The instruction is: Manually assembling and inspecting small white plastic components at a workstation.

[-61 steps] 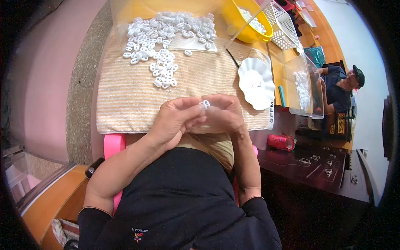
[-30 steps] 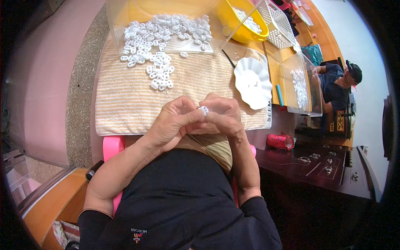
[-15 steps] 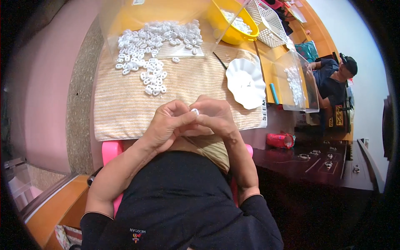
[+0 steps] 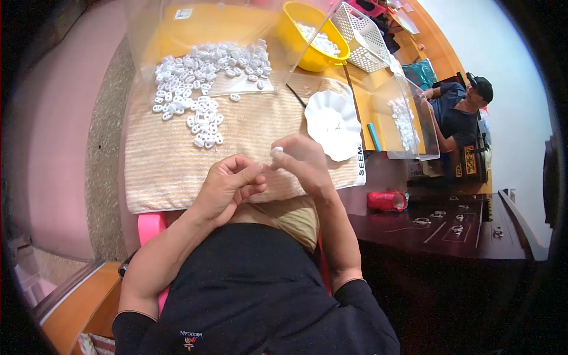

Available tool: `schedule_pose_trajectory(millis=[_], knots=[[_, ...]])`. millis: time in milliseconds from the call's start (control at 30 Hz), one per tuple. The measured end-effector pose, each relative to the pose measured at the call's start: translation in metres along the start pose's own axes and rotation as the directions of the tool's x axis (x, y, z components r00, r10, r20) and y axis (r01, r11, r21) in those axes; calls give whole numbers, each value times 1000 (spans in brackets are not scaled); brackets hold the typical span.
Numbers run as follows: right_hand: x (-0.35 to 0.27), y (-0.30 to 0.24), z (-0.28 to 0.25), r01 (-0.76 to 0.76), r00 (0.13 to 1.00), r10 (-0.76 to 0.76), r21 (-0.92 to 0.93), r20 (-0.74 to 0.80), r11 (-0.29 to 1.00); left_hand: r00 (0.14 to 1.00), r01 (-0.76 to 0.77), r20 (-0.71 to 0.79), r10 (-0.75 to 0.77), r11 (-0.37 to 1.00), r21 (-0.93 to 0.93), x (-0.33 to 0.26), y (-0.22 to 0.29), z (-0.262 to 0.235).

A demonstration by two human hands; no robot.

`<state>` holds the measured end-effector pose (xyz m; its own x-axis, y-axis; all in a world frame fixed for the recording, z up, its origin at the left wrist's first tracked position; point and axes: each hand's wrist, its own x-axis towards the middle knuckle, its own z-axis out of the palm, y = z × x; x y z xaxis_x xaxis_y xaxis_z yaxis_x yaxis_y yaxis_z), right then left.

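Between the thumb and fingers of my right hand (image 4: 303,165) is a small white oval plastic piece (image 4: 276,151). My left hand (image 4: 228,186) is just beside it, thumb pressed against the curled forefinger; whatever it pinches, if anything, is hidden. Both hands hover over the near edge of a striped beige towel (image 4: 160,154). Beyond them lies a heap of white two-holed oval pieces (image 4: 204,68), spilling from a clear plastic bin onto the towel. To the right of the heap sits a white scalloped dish (image 4: 322,139) with tiny bits in it.
A thin black stick (image 4: 296,94) points toward the dish. Farther back stand a yellow basin (image 4: 299,53) of white pieces and a white perforated basket (image 4: 367,47). On the right are a teal stick (image 4: 374,136), another clear bin (image 4: 429,133) and a seated person (image 4: 455,112).
My hands have parted slightly; the right one has lifted away from the left with the white piece. The whole view has shifted a little, moving the table things leftward.
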<state>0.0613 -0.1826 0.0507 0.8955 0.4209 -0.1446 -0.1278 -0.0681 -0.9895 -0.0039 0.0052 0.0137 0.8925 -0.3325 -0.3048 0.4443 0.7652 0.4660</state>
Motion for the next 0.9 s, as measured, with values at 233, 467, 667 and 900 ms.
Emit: schedule_pose_trajectory(millis=[233, 467, 667, 900], knots=[[15, -10, -41, 130, 950, -166, -148, -263, 980, 999, 13, -53, -10, 999, 48, -3, 4, 7], [57, -39, -82, 312, 812, -464, -408, -355, 858, 999, 25, -24, -23, 996, 88, -2, 0, 1], [122, -87, -112, 355, 740, -625, -645, -249, 677, 1000, 11, -29, -9, 997, 72, -6, -1, 5], [128, -68, -126, 140, 873, -378, -585, -307, 799, 999, 12, -35, -11, 1000, 29, -3, 2, 5]])
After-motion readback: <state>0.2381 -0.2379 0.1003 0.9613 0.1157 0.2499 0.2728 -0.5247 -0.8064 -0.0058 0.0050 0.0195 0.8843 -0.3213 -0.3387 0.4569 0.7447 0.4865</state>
